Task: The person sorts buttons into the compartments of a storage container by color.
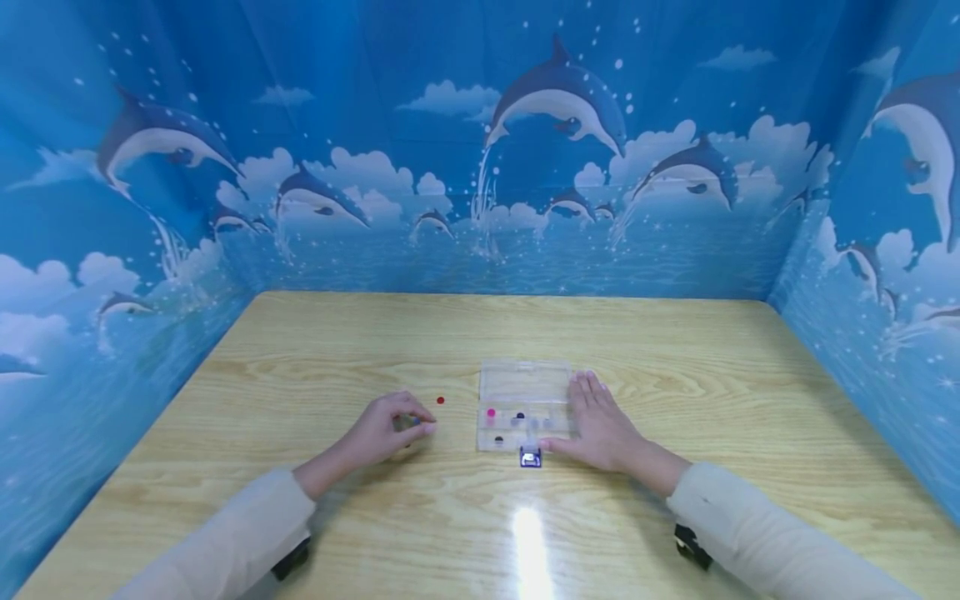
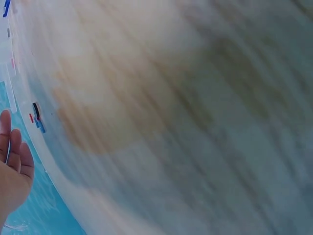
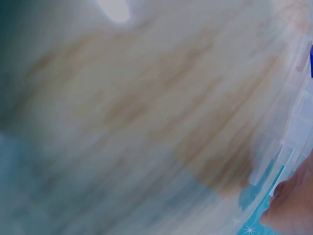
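A clear plastic compartment box (image 1: 517, 383) lies with its lid laid back. Inside sit a pink piece (image 1: 491, 412), dark pieces (image 1: 521, 416) and some pale ones. My right hand (image 1: 603, 429) rests along the box's right side, fingers straight and thumb at the front edge. Left of the box, my left hand (image 1: 386, 429) hovers over several small pieces with its fingers loosely bent toward the thumb. A blue piece (image 1: 416, 421) shows between them. The left wrist view has black, red and blue pieces (image 2: 37, 117) beside the left hand's fingers (image 2: 14, 152).
A red round piece (image 1: 440, 400) lies on the wooden table (image 1: 360, 333) between left hand and box. A dark blue tag (image 1: 530, 457) sits at the box's front edge. Blue dolphin-print curtains (image 1: 450, 167) enclose the table's back and sides.
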Action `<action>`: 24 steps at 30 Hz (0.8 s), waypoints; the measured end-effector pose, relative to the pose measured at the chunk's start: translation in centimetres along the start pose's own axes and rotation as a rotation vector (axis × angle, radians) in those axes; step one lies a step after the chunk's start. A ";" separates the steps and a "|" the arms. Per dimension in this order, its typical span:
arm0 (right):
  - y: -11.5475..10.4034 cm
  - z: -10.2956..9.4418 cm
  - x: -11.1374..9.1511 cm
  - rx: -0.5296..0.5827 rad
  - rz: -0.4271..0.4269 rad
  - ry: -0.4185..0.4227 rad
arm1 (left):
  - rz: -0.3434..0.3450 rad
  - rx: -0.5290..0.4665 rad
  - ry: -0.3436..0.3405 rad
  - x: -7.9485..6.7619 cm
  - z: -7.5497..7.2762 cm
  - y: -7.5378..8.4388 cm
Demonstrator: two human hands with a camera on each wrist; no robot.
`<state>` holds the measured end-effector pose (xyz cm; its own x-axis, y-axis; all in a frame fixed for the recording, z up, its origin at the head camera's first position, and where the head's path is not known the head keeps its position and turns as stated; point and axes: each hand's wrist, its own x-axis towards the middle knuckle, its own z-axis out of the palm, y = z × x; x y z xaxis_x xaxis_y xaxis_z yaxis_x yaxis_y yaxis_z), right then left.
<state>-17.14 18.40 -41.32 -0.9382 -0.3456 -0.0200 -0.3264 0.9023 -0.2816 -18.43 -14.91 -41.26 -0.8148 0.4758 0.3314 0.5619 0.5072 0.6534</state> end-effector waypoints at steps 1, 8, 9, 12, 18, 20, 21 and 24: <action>0.0 0.0 0.0 0.001 0.001 0.000 | -0.001 0.002 0.000 -0.1 -0.1 0.0; -0.1 0.0 0.0 -0.004 -0.001 0.005 | -0.037 0.016 -0.005 -0.6 -0.5 -0.1; -0.1 0.0 0.0 -0.003 -0.002 0.006 | -0.041 0.012 -0.004 -0.6 -0.6 -0.1; -0.1 0.0 0.0 0.000 0.000 0.006 | -0.052 0.005 -0.003 -0.8 -0.7 -0.2; 0.0 0.0 0.0 0.000 0.002 0.009 | -0.073 0.009 -0.012 -1.1 -1.0 -0.3; -0.1 0.0 0.0 0.000 0.002 0.008 | -0.081 0.008 -0.018 -1.2 -1.0 -0.4; -0.1 0.0 0.0 0.000 0.003 0.008 | -0.084 0.009 -0.018 -1.2 -1.1 -0.4; -0.1 0.0 0.0 0.004 0.005 0.007 | -0.095 0.011 -0.027 -1.4 -1.2 -0.4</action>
<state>-17.09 18.30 -41.27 -0.9404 -0.3397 -0.0146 -0.3217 0.9028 -0.2854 -17.67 -16.64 -41.15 -0.8604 0.4445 0.2494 0.4839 0.5585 0.6737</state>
